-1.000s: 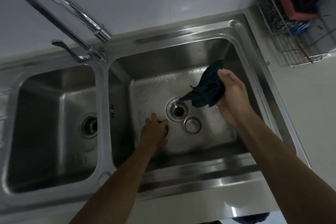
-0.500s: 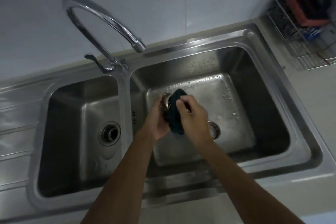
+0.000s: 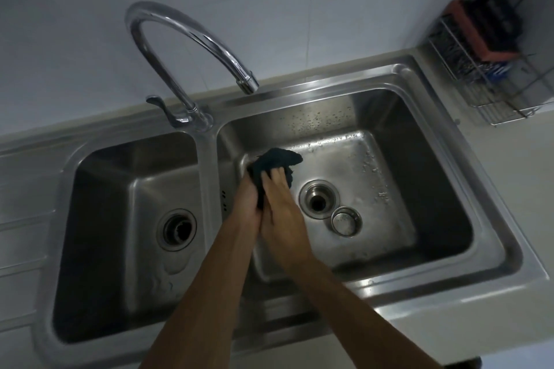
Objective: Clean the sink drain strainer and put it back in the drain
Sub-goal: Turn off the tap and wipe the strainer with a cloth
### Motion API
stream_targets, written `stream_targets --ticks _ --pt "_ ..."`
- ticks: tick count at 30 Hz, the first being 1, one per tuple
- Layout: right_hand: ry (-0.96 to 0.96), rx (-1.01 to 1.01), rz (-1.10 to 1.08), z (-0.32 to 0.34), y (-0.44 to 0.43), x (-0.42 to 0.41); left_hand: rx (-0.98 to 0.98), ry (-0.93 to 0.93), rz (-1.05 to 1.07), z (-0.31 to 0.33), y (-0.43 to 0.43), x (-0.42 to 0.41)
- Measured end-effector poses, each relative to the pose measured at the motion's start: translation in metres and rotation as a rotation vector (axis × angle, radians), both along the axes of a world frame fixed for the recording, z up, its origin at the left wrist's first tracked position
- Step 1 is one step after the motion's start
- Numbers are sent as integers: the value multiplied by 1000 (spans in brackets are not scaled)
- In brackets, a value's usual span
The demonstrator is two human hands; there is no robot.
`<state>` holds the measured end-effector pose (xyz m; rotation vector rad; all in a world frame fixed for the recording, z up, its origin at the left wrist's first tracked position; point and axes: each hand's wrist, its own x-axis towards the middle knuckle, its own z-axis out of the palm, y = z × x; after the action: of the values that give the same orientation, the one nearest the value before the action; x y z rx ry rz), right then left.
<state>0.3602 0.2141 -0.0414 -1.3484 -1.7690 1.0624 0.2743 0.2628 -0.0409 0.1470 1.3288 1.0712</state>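
Note:
In the right basin (image 3: 434, 189) my two hands are pressed together, just left of the open drain hole (image 3: 317, 200). A dark cloth (image 3: 274, 163) is bunched between them. My left hand (image 3: 246, 204) is closed around the cloth from the left, and the metal strainer piece it holds is hidden under the cloth. From the right, my right hand (image 3: 283, 213) grips the cloth with its fingers on top. A second round metal strainer part (image 3: 346, 221) lies on the basin floor, just right of the drain hole and touching its rim.
A curved chrome tap (image 3: 192, 39) arches above the divider, with its spout over the right basin's back edge. The left basin (image 3: 99, 219) has its own drain (image 3: 177, 229). A wire rack (image 3: 494, 78) with sponges stands on the counter at the back right.
A second ago my left hand was down on the basin floor and the cloth hung from my right hand. The hands then met around a metal piece, which the cloth now covers.

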Motion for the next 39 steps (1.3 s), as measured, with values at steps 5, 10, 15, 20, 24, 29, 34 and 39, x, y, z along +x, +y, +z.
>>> stream_targets --ticks 5,10,15,20,24,29,34,39 --pt "88 -340 -358 11 49 13 39 -91 -60 9 -5 9" --pt "102 -163 -130 20 0 14 229 575 -236 -2 -3 -11" --pt "-69 18 -72 17 22 32 477 1080 -360 -14 -10 -46" --pt "-223 161 196 24 40 28 668 1161 -610 -9 -18 -44" --pt "-609 133 279 21 47 27 697 1237 -714 -7 -24 -35" --pt "-541 -260 259 35 53 23 831 1348 -740 -10 -39 -29" --pt "320 -952 -107 37 61 55 761 1287 -706 -26 -49 -25" --pt "755 -1070 -273 41 72 91 436 1042 -656 -57 -47 -20"
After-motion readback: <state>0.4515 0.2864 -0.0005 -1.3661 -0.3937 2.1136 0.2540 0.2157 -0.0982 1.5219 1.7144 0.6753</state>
